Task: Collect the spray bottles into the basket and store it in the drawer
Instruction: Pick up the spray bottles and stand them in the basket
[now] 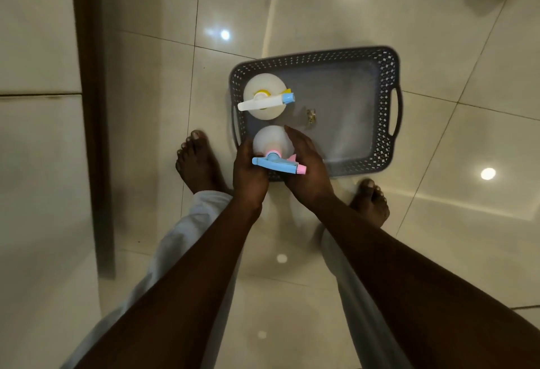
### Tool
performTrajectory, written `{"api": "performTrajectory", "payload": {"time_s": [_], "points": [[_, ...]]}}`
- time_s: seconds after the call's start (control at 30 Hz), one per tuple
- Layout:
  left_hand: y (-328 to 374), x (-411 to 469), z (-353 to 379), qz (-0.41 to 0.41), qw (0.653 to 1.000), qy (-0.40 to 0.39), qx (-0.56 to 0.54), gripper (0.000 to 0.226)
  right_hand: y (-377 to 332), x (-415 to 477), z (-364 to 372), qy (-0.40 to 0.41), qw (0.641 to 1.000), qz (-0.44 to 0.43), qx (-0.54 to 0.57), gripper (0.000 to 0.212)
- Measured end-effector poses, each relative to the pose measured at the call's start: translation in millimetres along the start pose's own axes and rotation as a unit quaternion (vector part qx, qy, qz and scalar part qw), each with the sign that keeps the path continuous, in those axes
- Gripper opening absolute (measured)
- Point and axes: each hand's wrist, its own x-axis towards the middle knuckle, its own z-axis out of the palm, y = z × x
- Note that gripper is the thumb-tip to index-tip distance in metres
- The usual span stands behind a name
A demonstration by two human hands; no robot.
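Observation:
A grey perforated basket [388, 82] with side handles rests on the tiled floor. Upright in its far left corner stands a white spray bottle [264, 88] with a white trigger head and blue nozzle. At the basket's near left corner a second white spray bottle [270, 138], with a blue head and pink nozzle, is held upright between both hands. My left hand [248, 173] grips its left side. My right hand [306, 170] cups its right side, fingers reaching up along the body.
A small crumpled scrap [311, 116] lies on the basket floor. A dark wooden frame [90, 105] and pale cabinet fronts [38, 135] stand at the left. My bare feet [195, 161] flank the basket's near edge on glossy tiles.

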Motion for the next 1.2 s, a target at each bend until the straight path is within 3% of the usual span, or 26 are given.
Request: {"api": "performTrajectory", "payload": {"time_s": [0.13,0.3,0.37,0.43,0.53,0.6,0.7,0.87,1.03,1.2], "points": [[20.2,-44.6,-13.6,0.002,1.0,0.028,-0.005,0.045,-19.4,-22.9,-28.7,-0.007,0.997,0.027,-0.069,0.078],[77.9,-121.0,-49.8,-0.075,0.994,0.062,-0.04,0.039,-65.9,-74.1,-102.2,0.014,0.989,0.092,-0.115,0.076],[113.6,-149.8,-65.6,0.022,0.993,0.112,-0.014,0.051,-91.1,-89.0,-135.5,0.048,0.99,0.081,-0.107,0.063],[140.5,-165.5,-73.9,0.132,0.984,0.094,0.069,0.062,-109.7,-94.2,-170.7,0.088,0.988,0.073,-0.102,0.053],[191.8,-174.1,-61.3,0.204,0.967,0.083,0.125,0.031,-130.9,-86.4,-231.2,0.133,0.978,0.103,-0.128,0.049],[215.3,-172.6,-33.5,0.237,0.965,0.033,0.108,0.026,-133.7,-69.2,-267.2,0.167,0.976,0.084,-0.111,0.046],[242.3,-150.6,24.9,0.218,0.972,-0.064,0.065,0.031,-126.6,-31.5,-322.0,0.191,0.976,0.028,-0.099,0.045],[276.3,-102.2,130.7,0.153,0.975,-0.136,0.083,0.021,-102.2,38.6,-397.7,0.189,0.974,0.017,-0.125,0.049],[298.2,-57.3,222.8,0.032,0.99,-0.134,-0.007,0.023,-70.9,121.3,-437.5,0.14,0.976,0.018,-0.168,0.062],[306.4,-21.1,296.1,-0.065,0.982,-0.166,-0.058,0.044,-44.6,191.2,-448.9,0.086,0.971,0.049,-0.219,0.079]]}}
